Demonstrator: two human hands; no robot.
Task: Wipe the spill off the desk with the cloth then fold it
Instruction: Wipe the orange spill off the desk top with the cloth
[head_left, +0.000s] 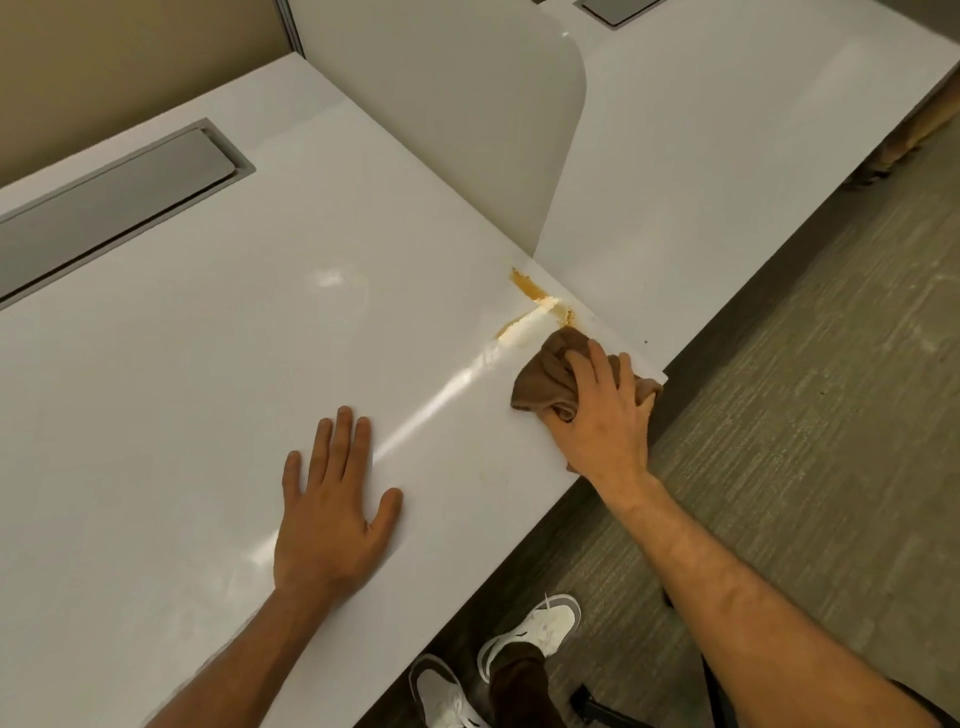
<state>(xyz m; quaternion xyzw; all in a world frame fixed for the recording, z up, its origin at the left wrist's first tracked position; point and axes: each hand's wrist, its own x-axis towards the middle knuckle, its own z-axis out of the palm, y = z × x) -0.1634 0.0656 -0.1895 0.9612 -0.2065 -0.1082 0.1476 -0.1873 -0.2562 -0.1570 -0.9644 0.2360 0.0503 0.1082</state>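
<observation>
An orange-brown spill (532, 288) streaks the white desk (208, 338) near its right edge, with a pale smeared patch beside it. A bunched brown cloth (545, 379) lies on the desk just below the spill. My right hand (602, 410) presses down on the cloth and grips it, covering much of it. My left hand (332, 499) rests flat on the desk, palm down and fingers apart, well to the left of the cloth and holding nothing.
A white rounded divider panel (467, 114) stands behind the spill, with a second desk (727, 156) beyond it. A grey cable-tray lid (114, 202) is set into the desk at the far left. Grey carpet (805, 389) and my white shoes (540, 631) lie below the desk edge.
</observation>
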